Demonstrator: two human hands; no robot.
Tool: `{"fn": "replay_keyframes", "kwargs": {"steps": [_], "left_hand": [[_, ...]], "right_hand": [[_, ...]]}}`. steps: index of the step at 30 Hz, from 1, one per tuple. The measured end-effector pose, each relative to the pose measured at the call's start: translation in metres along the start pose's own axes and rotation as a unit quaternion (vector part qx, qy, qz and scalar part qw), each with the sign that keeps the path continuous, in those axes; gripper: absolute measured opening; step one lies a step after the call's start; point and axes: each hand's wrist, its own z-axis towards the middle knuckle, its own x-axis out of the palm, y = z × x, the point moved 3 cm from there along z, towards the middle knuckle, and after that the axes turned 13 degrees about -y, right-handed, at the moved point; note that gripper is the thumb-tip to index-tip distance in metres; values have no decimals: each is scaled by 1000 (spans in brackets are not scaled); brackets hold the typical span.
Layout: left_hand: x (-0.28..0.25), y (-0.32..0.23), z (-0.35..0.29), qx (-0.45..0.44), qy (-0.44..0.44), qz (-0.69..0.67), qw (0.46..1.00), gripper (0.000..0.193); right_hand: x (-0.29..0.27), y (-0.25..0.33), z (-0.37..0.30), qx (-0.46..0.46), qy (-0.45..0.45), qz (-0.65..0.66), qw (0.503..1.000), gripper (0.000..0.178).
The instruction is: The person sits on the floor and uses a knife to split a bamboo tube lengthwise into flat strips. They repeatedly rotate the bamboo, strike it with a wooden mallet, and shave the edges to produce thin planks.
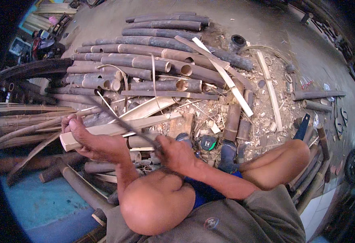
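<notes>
- The person sat low on the floor (266,24), both bare knees filling the lower middle of the frame.
- What looked like a bare foot (84,139) pressed on the near end of a pale split bamboo slat (116,128) at centre left, toes curled over the cut end.
- That slat ran from the left centre up toward the middle of the frame, lying across darker poles.
- The right hand (175,154) was closed tight around the handle of a long dark blade (121,119), just below the centre of the frame.
- The blade slanted from that fist up and to the left, crossing over the pale slat; it was blurred, so I could not tell its edge.
- The left hand could not be made out; whether it was open or closed, I could not tell.
- A heap of dark bamboo poles (145,65) lay across the upper middle, several showing hollow cut ends.
- Two pale split strips (226,77) crossed the heap on a diagonal at upper centre.
- Wood chips and shavings (214,117) littered the floor right of centre.
- A small round green-and-black tape measure (208,142) lay just right of the fist.
- A blue patch of floor (40,206) showed at the lower left.
</notes>
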Motion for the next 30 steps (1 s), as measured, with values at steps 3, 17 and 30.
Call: {"fn": "replay_keyframes", "kwargs": {"steps": [3,17,30], "left_hand": [[-5,20,4,39,-11,-15,999,38],[-10,10,14,-293,-88,-224,926,34],[1,14,3,-181,-25,-192,964,28]], "right_hand": [[23,-73,-14,75,69,-125,987,32],[3,-15,-6,-25,37,-66,997,29],[-4,-84,-20,122,75,-90,986,29]]}}
